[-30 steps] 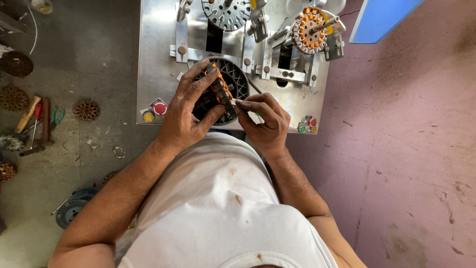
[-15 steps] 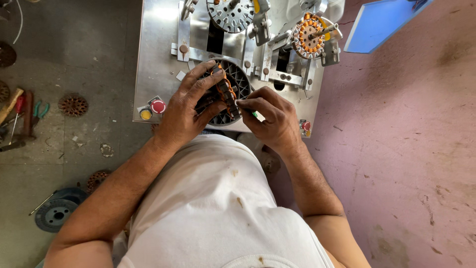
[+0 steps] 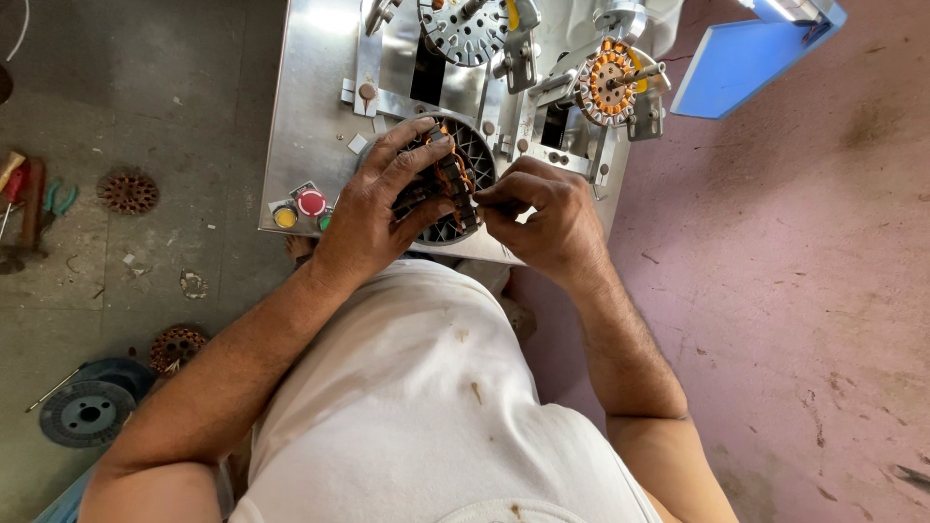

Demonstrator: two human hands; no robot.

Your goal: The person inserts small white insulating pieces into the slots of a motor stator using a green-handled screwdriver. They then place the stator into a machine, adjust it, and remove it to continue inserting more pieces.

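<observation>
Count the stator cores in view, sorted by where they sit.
In the hands: 1, core held by left hand and right hand
On the machine: 2, bare and wound
On the floor: 2, and
Total: 5

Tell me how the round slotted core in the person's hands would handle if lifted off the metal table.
The round slotted core looks like stacked metal, so probably stiff and heavy for its size. The left hand wraps its rim, suggesting the teeth give grip. Its copper-coloured windings look thin and probably snag easily. On edge, it might roll.
</observation>
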